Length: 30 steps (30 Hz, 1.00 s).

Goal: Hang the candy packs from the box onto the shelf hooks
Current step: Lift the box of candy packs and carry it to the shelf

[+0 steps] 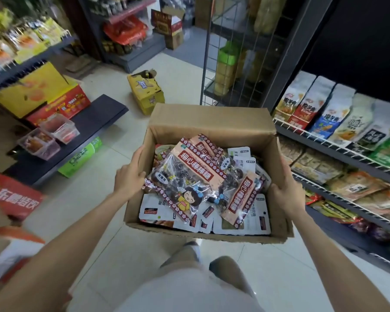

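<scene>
Left hand: my left hand [131,176] grips the left wall of the cardboard box [212,126], fingers curled over its top edge and reaching just inside.
Right hand: my right hand [286,190] clasps the right wall from outside, thumb hooked over the rim, fingers out of sight beneath.
Box: I hold it up in front of me above the tiled floor [185,79], its far flap standing upright.
Candy packs: the candy packs [189,174] lie heaped inside the box, clear bags with red-and-pink headers and a cartoon girl, resting on flat white sachets [243,224] beneath them.
Shelf: the shelf [338,152] stands just to my right, wire-fronted tiers full of snack bags.
Behind: a wire rack [239,52] rises past the box, and a yellow carton [145,91] sits on the floor.
</scene>
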{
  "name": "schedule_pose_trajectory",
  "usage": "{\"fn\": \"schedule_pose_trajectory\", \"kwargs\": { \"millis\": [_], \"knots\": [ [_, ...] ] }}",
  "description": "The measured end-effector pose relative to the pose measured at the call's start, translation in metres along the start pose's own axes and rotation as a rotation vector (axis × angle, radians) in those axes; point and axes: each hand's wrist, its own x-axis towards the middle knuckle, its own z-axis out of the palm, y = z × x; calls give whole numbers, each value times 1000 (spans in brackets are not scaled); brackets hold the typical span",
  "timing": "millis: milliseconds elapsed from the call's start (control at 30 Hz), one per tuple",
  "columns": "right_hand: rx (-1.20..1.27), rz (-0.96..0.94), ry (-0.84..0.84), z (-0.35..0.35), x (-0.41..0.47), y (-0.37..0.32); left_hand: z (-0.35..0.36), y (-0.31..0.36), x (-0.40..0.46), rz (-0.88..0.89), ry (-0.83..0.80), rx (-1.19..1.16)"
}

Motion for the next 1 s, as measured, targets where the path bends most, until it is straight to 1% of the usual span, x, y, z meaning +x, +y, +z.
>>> {"fn": "schedule_pose_trajectory", "kwargs": {
  "millis": [200, 367, 500, 733, 867, 1000],
  "knots": [
    [7, 72, 5, 8, 71, 0, 4, 33, 84, 36, -14, 43],
    [31, 112, -10, 15, 119, 3, 18, 53, 134, 49, -40, 60],
    [81, 128, -9, 22, 137, 4, 29, 63, 163, 55, -69, 81],
    [59, 191, -35, 26, 167, 8, 38, 76, 212, 129, -110, 101],
    [85, 219, 13, 22, 180, 7, 43, 89, 238, 175, -92, 72],
    [94, 235, 54, 19, 199, 7, 51, 104, 261, 170, -90, 65]
  ]
}}
